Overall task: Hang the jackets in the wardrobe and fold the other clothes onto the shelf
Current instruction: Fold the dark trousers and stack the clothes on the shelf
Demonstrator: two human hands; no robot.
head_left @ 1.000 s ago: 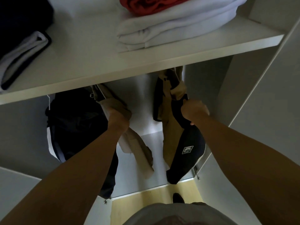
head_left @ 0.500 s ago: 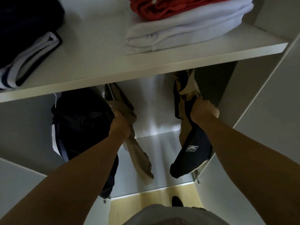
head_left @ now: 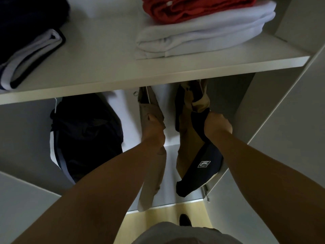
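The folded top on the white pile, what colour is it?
The folded top is red; the head view shows it.

A home wardrobe: folded clothes (head_left: 202,32) on a white shelf (head_left: 158,74), jackets (head_left: 84,134) hanging below, wood floor (head_left: 149,219).

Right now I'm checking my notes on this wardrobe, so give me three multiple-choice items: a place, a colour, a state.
1. The red folded garment lies: A on the white folded stack; B in a drawer; C in a basket.
2. The hanging jacket at left is: A yellow; B dark navy, white-striped; C green.
3. The right hand: A hangs open; B holds a phone; C grips the tan-and-navy jacket.
Answers: A, red sits atop white; B, dark cloth, pale stripe; C, it clenches the fabric.
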